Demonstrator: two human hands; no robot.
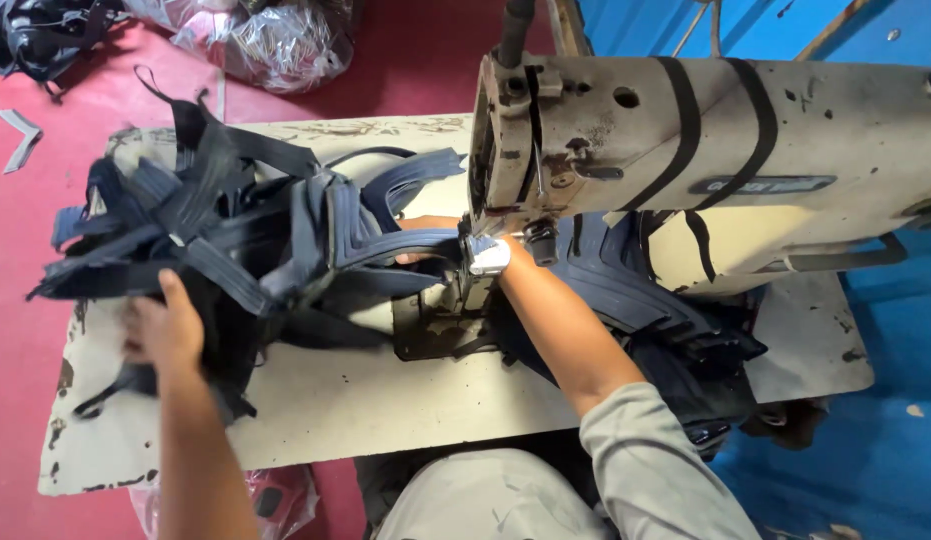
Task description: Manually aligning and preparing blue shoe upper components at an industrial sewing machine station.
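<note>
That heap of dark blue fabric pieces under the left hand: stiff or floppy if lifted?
Probably floppy: the dark fabric pieces droop and splay in curves. Likely light, since the left hand alone shifts them. The loose straps sticking out could snag or slide off the worn table.

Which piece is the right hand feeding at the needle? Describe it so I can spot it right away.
Start at the big cream sewing machine on the worn table. Under its head, the right hand presses a curved dark blue padded strap beside the presser foot. Unlike the tangled heap that the left hand grips, it lies flat, running singly toward the needle.
</note>
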